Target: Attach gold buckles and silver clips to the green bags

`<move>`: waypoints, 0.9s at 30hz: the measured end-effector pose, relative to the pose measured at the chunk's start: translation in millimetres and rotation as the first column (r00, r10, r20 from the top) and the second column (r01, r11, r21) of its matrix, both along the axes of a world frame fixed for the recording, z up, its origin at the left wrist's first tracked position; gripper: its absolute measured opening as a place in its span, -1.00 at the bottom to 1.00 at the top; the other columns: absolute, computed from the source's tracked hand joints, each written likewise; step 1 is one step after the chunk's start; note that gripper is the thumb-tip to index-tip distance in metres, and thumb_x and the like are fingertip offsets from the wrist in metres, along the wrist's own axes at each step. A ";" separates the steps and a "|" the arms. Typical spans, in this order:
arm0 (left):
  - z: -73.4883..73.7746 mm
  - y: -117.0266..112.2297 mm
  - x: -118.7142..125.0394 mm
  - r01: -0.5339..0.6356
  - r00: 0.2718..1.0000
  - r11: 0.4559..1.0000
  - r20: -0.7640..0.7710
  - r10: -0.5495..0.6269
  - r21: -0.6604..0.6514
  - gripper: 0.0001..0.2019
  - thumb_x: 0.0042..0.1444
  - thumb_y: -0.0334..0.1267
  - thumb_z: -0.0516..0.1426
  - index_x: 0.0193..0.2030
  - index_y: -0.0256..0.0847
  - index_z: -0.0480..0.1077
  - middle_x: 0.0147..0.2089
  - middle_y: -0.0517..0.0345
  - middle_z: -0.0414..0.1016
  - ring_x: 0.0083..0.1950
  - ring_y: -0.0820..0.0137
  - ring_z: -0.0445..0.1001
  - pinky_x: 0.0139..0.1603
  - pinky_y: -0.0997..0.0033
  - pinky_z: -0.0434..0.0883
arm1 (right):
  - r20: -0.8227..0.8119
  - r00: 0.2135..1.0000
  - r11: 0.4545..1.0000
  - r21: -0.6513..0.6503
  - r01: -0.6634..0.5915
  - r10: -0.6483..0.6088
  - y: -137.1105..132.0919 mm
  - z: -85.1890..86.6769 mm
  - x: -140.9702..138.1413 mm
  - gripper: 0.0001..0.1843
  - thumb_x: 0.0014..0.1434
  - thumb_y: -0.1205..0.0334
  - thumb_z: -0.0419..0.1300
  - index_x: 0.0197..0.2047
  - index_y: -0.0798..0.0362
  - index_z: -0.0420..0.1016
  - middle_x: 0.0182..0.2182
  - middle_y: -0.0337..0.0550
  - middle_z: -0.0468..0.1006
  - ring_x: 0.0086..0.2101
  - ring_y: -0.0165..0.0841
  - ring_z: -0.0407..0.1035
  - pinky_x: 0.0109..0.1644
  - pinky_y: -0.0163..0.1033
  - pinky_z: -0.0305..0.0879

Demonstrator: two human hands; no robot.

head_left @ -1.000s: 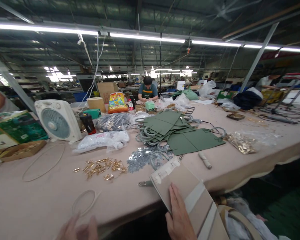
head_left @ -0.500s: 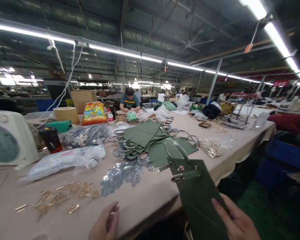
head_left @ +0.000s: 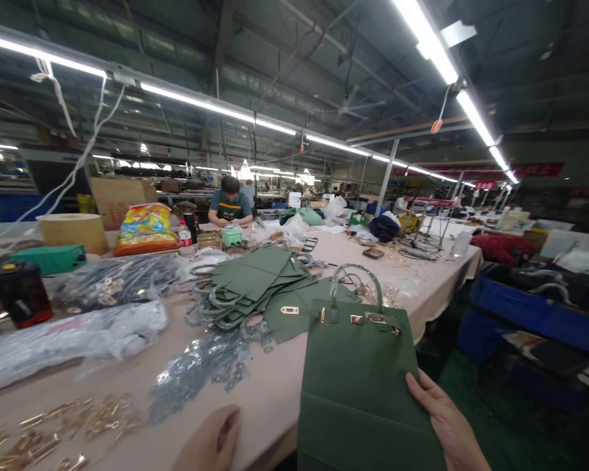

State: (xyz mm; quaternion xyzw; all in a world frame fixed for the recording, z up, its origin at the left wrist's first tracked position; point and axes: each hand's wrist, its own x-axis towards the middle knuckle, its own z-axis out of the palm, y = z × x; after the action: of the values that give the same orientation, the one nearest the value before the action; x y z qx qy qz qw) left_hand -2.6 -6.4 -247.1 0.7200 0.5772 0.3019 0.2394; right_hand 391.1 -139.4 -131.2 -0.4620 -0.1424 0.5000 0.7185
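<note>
My right hand (head_left: 442,415) grips the right edge of a green handbag panel (head_left: 358,386), thumb on its front face. The panel hangs upright at the table's front edge, with a plastic-wrapped loop handle (head_left: 356,268) on top and gold metal fittings (head_left: 356,320) along its upper part. My left hand (head_left: 211,438) is low over the table's front, apart from the panel, fingers curled in; whether anything is in them is hidden. Behind the panel lies a pile of similar green panels (head_left: 255,275) with wrapped handles. Small clear-wrapped pieces (head_left: 191,373) are spread nearer my left hand.
Gold hardware (head_left: 44,425) lies loose at the front left. Plastic-wrapped bundles (head_left: 112,281), a dark cup (head_left: 19,294) and a yellow bag (head_left: 146,226) stand along the left. A co-worker (head_left: 230,203) sits across the table. Blue bins (head_left: 535,314) are on the right.
My view has turned right. The green panel has swung from an angled pose to face me broadly, still in my right hand. My left hand stays low, its fingers more curled.
</note>
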 end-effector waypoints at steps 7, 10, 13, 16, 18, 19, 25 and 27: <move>2.3 -6.5 -2.8 0.025 0.999 1.000 -0.033 -0.025 -0.001 -0.61 0.27 0.04 0.02 0.00 -0.06 0.56 -0.04 0.11 0.66 -0.09 0.23 0.61 0.01 0.28 0.51 | 0.145 0.967 0.974 -0.052 0.218 -0.209 -24.0 8.2 43.9 -0.23 -0.13 0.14 0.60 0.18 -0.05 0.57 -0.12 -0.01 0.74 -0.26 -0.05 0.68 -0.17 -0.05 0.65; 1.2 -8.1 -1.7 0.036 0.997 0.999 -0.062 -0.036 0.002 -0.61 0.30 0.04 0.01 0.03 -0.08 0.53 -0.01 0.09 0.64 -0.08 0.23 0.58 0.01 0.26 0.47 | 0.290 0.882 0.910 -0.074 0.407 -0.371 -51.3 6.6 83.8 -0.35 -0.01 0.15 0.52 0.18 0.02 0.59 -0.08 0.10 0.72 -0.29 -0.10 0.67 -0.25 -0.15 0.58; 1.2 -7.0 1.0 0.042 0.992 0.999 -0.121 -0.043 -0.010 -0.61 0.32 0.03 -0.01 0.05 -0.09 0.51 0.00 0.08 0.63 -0.08 0.23 0.57 0.03 0.25 0.43 | 0.360 0.772 0.812 -0.063 0.580 -0.523 -80.5 4.0 117.6 -0.51 0.10 0.20 0.45 0.11 0.11 0.65 0.01 0.25 0.67 -0.23 -0.13 0.67 -0.31 -0.23 0.48; 3.7 -3.5 4.5 0.028 0.983 0.999 -0.180 -0.035 -0.042 -0.62 0.32 0.03 -0.01 0.05 -0.08 0.51 0.03 0.10 0.62 -0.04 0.22 0.57 0.03 0.25 0.42 | 0.369 0.673 0.718 -0.020 0.695 -0.641 -104.0 2.3 137.6 -0.55 0.00 0.27 0.50 0.01 0.12 0.70 0.08 0.29 0.62 -0.16 -0.11 0.66 -0.30 -0.23 0.45; 7.4 0.0 7.3 0.016 0.978 0.997 -0.206 -0.031 -0.072 -0.62 0.32 0.03 -0.01 0.04 -0.06 0.52 0.05 0.10 0.62 0.01 0.20 0.58 0.04 0.25 0.41 | 0.368 0.631 0.679 0.002 0.734 -0.683 -117.6 0.7 146.0 -0.55 -0.08 0.27 0.54 -0.05 0.12 0.73 0.12 0.31 0.59 -0.10 -0.05 0.64 -0.26 -0.20 0.48; 9.7 1.9 8.9 0.009 0.975 0.996 -0.220 -0.028 -0.088 -0.62 0.32 0.04 -0.01 0.03 -0.06 0.52 0.06 0.10 0.62 0.03 0.19 0.58 0.05 0.25 0.41 | 0.366 0.615 0.663 0.008 0.748 -0.698 -125.0 -0.8 149.9 -0.55 -0.11 0.27 0.55 -0.08 0.11 0.73 0.14 0.31 0.57 -0.06 -0.03 0.63 -0.23 -0.19 0.49; 17.7 11.3 21.0 -0.023 0.933 0.992 -0.360 -0.024 -0.125 -0.64 0.35 0.02 -0.07 -0.05 -0.03 0.50 0.00 0.09 0.63 -0.03 0.13 0.61 -0.09 0.23 0.42 | 0.332 0.507 0.549 0.042 0.835 -0.796 -179.1 -20.6 183.6 -0.70 -0.09 0.09 0.55 -0.27 0.01 0.73 0.24 0.23 0.46 0.18 -0.04 0.44 -0.07 -0.22 0.47; 17.2 12.3 29.2 0.000 0.932 0.996 -0.362 -0.035 -0.094 -0.64 0.37 0.00 -0.09 -0.06 -0.03 0.49 -0.02 0.09 0.63 -0.05 0.15 0.62 -0.11 0.26 0.42 | 0.372 0.476 0.527 0.043 0.849 -0.797 -187.0 -23.6 193.9 -0.66 -0.11 -0.05 0.55 -0.33 -0.03 0.72 0.18 0.15 0.54 0.08 -0.01 0.52 -0.12 -0.13 0.47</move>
State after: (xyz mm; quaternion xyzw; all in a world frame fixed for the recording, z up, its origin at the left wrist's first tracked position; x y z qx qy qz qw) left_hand 26.6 5.8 -229.8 0.7566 0.6184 0.1344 0.1646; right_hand 585.0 -326.3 -154.8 -0.6047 0.0106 0.0117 0.7963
